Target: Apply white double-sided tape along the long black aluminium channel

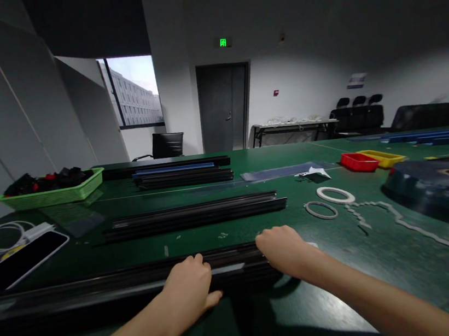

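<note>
A long, dark black profile strip lies crosswise on the green table close to me, with a light grey stripe along part of it. My left hand is closed over its middle, the thumb stretched to the right along the near side. Around the strip's right end, my right hand is closed in a fist-like grip, its fingertips hidden on the far side. Just beyond lies another pair of black profiles, apart from both hands.
A green basket of black and red parts stands at the far left, near a phone. More profiles lie at the back. Tape rings, a red tray and a large film roll are to the right.
</note>
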Action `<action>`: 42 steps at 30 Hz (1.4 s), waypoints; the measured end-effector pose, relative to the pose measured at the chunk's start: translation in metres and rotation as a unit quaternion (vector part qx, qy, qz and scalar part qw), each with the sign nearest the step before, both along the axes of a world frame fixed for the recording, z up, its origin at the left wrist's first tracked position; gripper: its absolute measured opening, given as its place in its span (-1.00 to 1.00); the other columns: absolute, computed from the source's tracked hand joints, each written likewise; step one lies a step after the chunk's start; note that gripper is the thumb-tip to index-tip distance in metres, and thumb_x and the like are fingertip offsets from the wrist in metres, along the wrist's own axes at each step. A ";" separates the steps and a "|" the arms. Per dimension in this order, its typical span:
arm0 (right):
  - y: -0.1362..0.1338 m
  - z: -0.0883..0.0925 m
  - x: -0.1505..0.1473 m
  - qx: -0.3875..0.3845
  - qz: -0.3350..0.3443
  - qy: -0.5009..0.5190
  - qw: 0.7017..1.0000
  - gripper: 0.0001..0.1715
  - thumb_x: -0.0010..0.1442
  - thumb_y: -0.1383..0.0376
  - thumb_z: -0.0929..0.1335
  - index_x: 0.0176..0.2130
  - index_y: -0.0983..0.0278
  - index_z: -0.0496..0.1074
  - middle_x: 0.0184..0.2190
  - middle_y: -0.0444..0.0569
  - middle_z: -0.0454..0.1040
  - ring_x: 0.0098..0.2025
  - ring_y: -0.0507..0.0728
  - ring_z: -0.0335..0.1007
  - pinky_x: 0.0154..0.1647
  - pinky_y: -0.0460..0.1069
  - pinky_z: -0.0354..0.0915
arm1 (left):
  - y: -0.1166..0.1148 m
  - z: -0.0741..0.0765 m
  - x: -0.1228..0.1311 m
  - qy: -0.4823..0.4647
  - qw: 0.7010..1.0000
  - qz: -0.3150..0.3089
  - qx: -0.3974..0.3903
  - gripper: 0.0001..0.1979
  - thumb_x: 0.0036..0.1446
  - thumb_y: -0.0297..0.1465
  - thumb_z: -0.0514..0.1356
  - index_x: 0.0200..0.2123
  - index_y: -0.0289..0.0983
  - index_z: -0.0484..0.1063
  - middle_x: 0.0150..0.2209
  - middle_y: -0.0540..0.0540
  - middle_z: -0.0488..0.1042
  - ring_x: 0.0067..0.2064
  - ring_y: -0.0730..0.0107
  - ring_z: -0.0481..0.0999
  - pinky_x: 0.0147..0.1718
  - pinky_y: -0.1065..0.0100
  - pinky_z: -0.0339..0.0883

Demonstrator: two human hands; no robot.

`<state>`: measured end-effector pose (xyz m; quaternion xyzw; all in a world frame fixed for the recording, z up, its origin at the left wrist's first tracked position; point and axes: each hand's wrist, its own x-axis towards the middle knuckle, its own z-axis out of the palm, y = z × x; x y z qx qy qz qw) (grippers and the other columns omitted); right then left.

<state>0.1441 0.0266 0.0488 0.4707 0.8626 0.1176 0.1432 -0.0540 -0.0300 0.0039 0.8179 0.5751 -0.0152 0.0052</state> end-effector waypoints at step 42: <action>0.005 0.003 0.009 -0.006 -0.006 0.012 1.000 -0.72 0.00 0.49 0.24 -0.35 0.34 0.50 -0.37 0.17 0.54 -0.28 0.28 0.48 -0.35 0.06 0.32 | 0.005 0.000 0.007 -0.055 0.997 0.002 -0.045 -0.76 0.07 -0.29 0.16 -0.26 -0.31 0.49 -0.26 -0.24 0.53 -0.18 0.05 0.51 -0.17 0.18 0.31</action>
